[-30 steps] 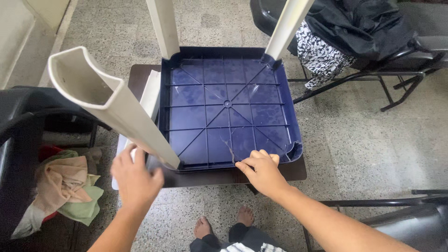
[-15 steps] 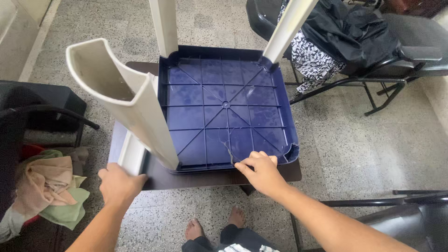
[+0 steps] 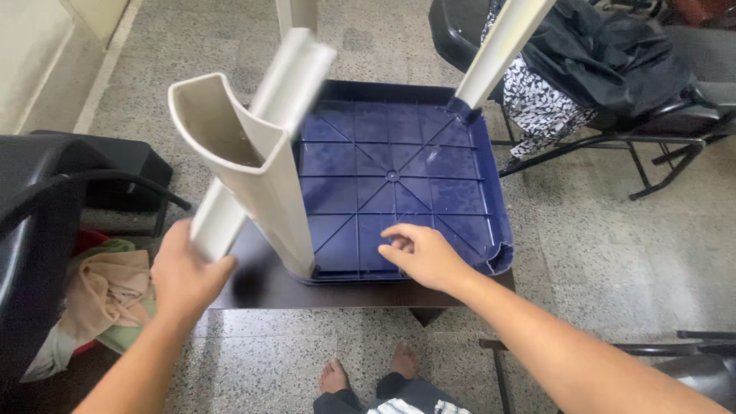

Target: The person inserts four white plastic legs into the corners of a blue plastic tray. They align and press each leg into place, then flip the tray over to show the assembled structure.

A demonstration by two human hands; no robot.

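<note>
A blue stool (image 3: 399, 176) lies upside down on a dark surface (image 3: 261, 284), with its beige legs pointing up. My left hand (image 3: 184, 276) is at the near left corner of the stool. Its fingers are wrapped around a loose leg (image 3: 261, 138), which slants up and away from me and looks blurry. This loose leg is just beside the leg (image 3: 253, 169) that stands in the near left corner of the stool, and I cannot tell if the two touch.

My right hand (image 3: 422, 253) rests on the ribbed bottom of the stool, near its front edge. Its fingers (image 3: 399, 234) are bent and a little spread, and they hold nothing. Another leg (image 3: 498, 54) stands in the far right corner of the stool.

Left of the stool is a dark chair (image 3: 46, 199) with some cloths (image 3: 107, 291) below it. Right of the stool, past its far corner, a black chair (image 3: 652, 115) holds dark clothes (image 3: 606, 54). My bare feet (image 3: 368, 376) are on the speckled floor (image 3: 613, 253), just in front of the stool.
</note>
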